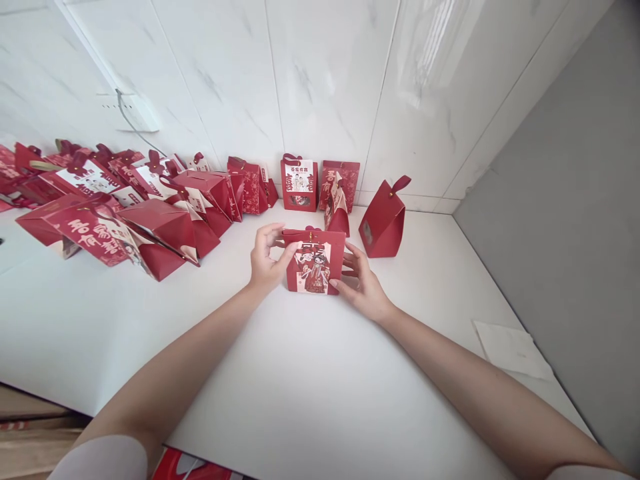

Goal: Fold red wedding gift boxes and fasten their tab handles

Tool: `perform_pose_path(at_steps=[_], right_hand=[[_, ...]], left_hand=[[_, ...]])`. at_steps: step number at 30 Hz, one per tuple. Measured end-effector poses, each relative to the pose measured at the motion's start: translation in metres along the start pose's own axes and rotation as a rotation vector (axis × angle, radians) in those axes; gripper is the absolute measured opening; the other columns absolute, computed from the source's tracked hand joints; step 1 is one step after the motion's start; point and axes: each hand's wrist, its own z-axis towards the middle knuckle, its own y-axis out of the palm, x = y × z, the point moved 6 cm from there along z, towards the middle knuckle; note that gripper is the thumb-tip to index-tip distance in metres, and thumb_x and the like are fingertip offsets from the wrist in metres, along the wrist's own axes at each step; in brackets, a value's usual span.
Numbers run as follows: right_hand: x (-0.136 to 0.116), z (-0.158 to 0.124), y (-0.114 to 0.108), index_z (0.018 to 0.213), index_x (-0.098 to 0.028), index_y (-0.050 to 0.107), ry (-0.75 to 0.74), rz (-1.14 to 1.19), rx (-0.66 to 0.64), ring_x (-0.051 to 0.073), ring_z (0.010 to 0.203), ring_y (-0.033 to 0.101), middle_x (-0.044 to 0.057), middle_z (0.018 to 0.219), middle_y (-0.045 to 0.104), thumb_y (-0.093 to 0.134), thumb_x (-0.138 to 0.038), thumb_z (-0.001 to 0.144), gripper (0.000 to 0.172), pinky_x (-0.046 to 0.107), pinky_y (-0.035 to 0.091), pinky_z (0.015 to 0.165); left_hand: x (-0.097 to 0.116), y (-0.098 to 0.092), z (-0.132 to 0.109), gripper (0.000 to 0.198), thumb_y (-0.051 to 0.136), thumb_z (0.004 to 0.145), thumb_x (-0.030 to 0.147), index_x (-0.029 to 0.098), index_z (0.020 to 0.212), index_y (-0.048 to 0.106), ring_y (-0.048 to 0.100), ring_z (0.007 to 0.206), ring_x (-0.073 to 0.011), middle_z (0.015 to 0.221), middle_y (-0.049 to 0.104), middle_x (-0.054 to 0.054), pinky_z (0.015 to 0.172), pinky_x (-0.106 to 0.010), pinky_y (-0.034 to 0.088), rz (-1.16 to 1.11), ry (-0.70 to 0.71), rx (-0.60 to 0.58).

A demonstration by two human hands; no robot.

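A red gift box [314, 267] with a printed figure in red dress on its front stands upright on the white table, between my two hands. My left hand [270, 257] grips its upper left side, thumb on the front and fingers behind. From the right, my right hand [365, 283] holds the lower side, with its thumb at the front corner and its fingers partly hidden behind. Just behind are a red box with a white label [300, 185], a patterned red box [353, 175] and a narrow box seen edge-on [337, 212]. Right of them stands a plain red box [383, 223] with a ribbon loop.
Many red gift boxes [155, 223] crowd the left of the table [310, 373]. A tiled wall [330, 80] with a socket and cable [131, 113] runs behind. White paper [513, 348] lies near the right edge. Cardboard [35, 433] shows below, at lower left.
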Motion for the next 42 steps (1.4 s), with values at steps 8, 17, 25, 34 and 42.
perform_pose_path(at_steps=[8,17,25,34,42], right_hand=[[-0.003,0.001,0.001,0.146,-0.028,0.03,-0.023,0.001,-0.039,0.029,0.135,0.047,0.013,0.149,0.045,0.064,-0.043,0.091,0.066,0.048,0.053,0.099],[-0.004,0.0,0.004,0.147,-0.028,0.031,-0.031,-0.016,-0.078,0.028,0.136,0.045,0.012,0.147,0.046,0.062,-0.042,0.092,0.064,0.048,0.051,0.102],[-0.001,-0.001,0.005,0.148,-0.029,0.031,-0.029,-0.024,-0.093,0.028,0.136,0.045,0.012,0.148,0.044,0.06,-0.043,0.093,0.063,0.048,0.052,0.101],[-0.001,-0.003,0.005,0.145,-0.028,0.035,-0.027,-0.005,-0.115,0.027,0.126,0.055,0.012,0.146,0.047,0.063,-0.042,0.092,0.061,0.048,0.053,0.1],[-0.005,-0.004,0.008,0.145,-0.028,0.034,-0.038,-0.036,-0.163,0.028,0.13,0.051,0.013,0.146,0.047,0.062,-0.039,0.093,0.061,0.048,0.052,0.099]], left_hand=[[0.015,-0.009,0.04,0.038,0.088,0.061,0.036,0.016,0.091,0.075,0.07,0.089,-0.0245,0.094,0.074,-0.009,0.09,-0.038,0.054,0.057,-0.157,-0.366],[0.027,-0.017,0.042,0.03,0.088,0.062,0.032,0.016,0.087,0.079,0.072,0.093,-0.0314,0.089,0.077,-0.01,0.094,-0.045,0.056,0.115,-0.448,-0.508],[0.032,-0.014,0.039,0.028,0.084,0.068,0.029,0.018,0.093,0.08,0.07,0.103,-0.034,0.096,0.077,-0.009,0.1,-0.047,0.053,0.092,-0.483,-0.579],[0.037,-0.001,0.033,0.036,0.083,0.069,0.036,0.019,0.101,0.076,0.07,0.102,-0.0303,0.106,0.074,-0.01,0.09,-0.043,0.058,0.128,-0.304,-0.59],[0.047,0.004,0.03,0.029,0.076,0.077,0.043,0.018,0.092,0.077,0.072,0.088,-0.0256,0.094,0.076,-0.008,0.079,-0.034,0.059,0.219,-0.229,-0.643]])
